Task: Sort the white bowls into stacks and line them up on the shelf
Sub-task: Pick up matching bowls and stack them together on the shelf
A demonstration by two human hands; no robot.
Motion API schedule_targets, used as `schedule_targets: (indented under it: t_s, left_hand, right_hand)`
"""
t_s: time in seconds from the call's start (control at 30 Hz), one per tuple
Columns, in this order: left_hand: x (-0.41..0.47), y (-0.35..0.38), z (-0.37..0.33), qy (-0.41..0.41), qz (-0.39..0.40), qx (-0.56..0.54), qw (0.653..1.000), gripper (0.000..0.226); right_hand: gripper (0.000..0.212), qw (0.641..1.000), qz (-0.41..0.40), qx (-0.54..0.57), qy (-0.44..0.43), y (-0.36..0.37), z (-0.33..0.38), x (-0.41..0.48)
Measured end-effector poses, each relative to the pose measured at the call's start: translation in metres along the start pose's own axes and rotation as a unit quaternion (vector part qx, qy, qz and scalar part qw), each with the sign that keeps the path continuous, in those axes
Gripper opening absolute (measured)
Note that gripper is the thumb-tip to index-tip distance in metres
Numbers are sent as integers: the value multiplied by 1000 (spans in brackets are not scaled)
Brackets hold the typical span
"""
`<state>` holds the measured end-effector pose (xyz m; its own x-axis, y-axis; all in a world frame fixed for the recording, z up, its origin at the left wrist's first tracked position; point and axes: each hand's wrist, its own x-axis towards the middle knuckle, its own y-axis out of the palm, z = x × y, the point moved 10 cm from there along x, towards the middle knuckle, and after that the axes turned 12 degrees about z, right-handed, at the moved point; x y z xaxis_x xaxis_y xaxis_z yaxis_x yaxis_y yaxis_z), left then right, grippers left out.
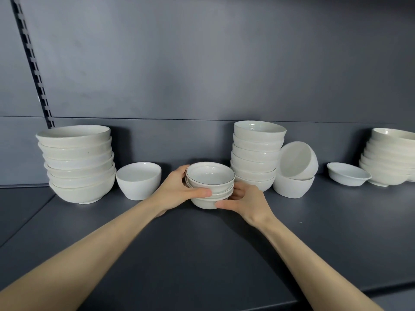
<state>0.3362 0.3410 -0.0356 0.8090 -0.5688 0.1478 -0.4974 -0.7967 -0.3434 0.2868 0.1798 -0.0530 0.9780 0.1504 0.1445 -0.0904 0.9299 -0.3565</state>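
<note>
**Inspector:** State of the hands?

**Assistant:** Both are clamped on the small stack (pixel 210 186) of dark-rimmed bowls. The left hand (pixel 177 189) has its thumb across the near side and its fingers curled round the far side. The right hand (pixel 247 205) has its thumb pressed to the lowest bowl, with the fingers wrapped round the right flank. The stack sits between the two palms.

**Inspector:** Is it resting or lifted?

**Assistant:** It appears to rest on the shelf (pixel 202 254), but the thumb hides its foot, so I cannot confirm.

**Inspector:** Recommendation?

**Assistant:** The upper bowls sit slightly left of the lowest. In my judgement the stack should be squared with even pressure from both sides, gripped low, then slid rather than carried into line.

**Inspector:** Clearances?

**Assistant:** Just left of the left fingers stands a single deep bowl (pixel 138 179), and beyond it a tall stack (pixel 77 163). Close behind the right fingers is a second tall stack (pixel 256 153), so there is little room there. Further right are two deep bowls (pixel 294 173), the upper one tipped sideways. Past them are a shallow dish (pixel 348 173) and an end stack (pixel 390 158) cut off by the frame.

**Inspector:** Surface?

**Assistant:** The shelf is dark and matte. Behind it is a grey back panel (pixel 202 63), with a slotted upright (pixel 33 63) at the left.
</note>
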Motion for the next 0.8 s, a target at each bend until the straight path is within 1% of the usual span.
schedule_targets:
  t_s: [0.1,0.17,0.23,0.37,0.5,0.57,0.67,0.8]
  left_hand:
    - [-13,-2,-9,12,-10,-4,1000,54]
    - [-24,-4,-20,27,-18,-10,999,49]
    - [-35,-2,-30,40,-15,-18,999,49]
    - [-58,10,-50,56,-8,-16,998,50]
    - [-71,35,-68,65,12,-16,998,44]
    - [-72,50,-77,69,22,-18,997,45]
    - [-69,75,-93,74,40,-22,996,50]
    - [-56,117,-116,86,69,-20,994,41]
  right_hand:
    - [47,1000,4,10,-6,1,10,-7]
    - [47,1000,2,18,-12,3,20,-16]
    - [48,1000,-5,21,-17,3,28,-28]
    - [40,999,-37,18,-25,1,42,-63]
    - [47,998,-59,12,-12,-10,50,-100]
    - [48,997,-71,12,-10,-22,54,-119]
    - [43,996,-84,4,-8,-41,58,-143]
    - [37,994,-109,-2,-6,-79,54,-169]
